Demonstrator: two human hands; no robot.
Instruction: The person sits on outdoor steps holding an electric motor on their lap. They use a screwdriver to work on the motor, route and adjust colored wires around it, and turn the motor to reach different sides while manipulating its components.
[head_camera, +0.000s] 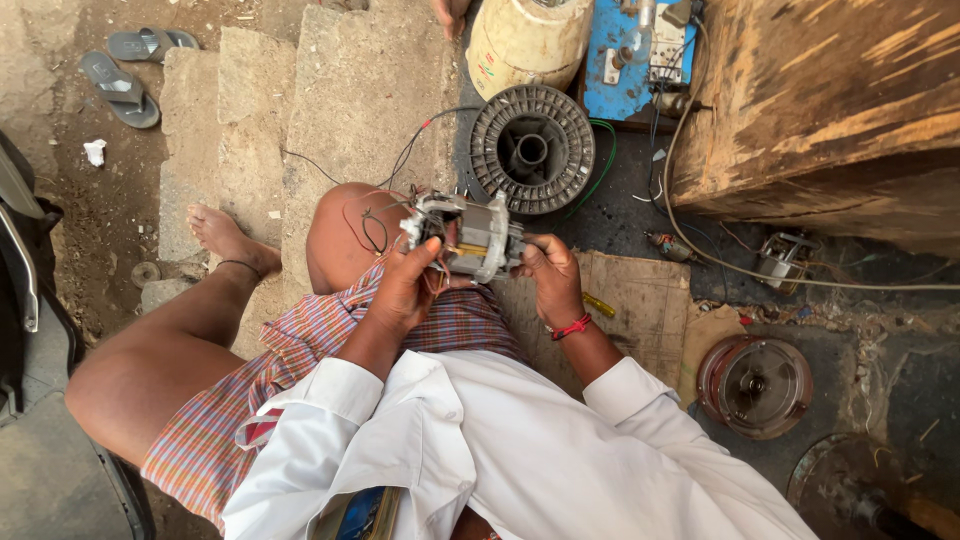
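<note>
I take the small electric motor (470, 238) as my landmark; it is held up over the right knee, in front of the white shirt. Far to its left, at the upper edge of the dirt ground, I count two grey sandals (128, 72) lying side by side. Nearer, still left of the motor and a little lower, one bare foot (228, 238) rests against the stone step.

My left hand (403, 290) grips the motor's left end from below, the fingers (425, 255) curled shut around the housing where loose thin wires spill out. My right hand (550, 278) grasps the motor's right end, thumb and fingers closed on it, with one red thread band on that wrist.

Just above the motor I see one grey ribbed round cover (532, 150) lying flat on the ground, and above that one cream-coloured cylinder (528, 38). Right of the motor, a cable runs past a wooden block (830, 100). Below and to the right of the motor sits one reddish round motor casing (755, 385).
</note>
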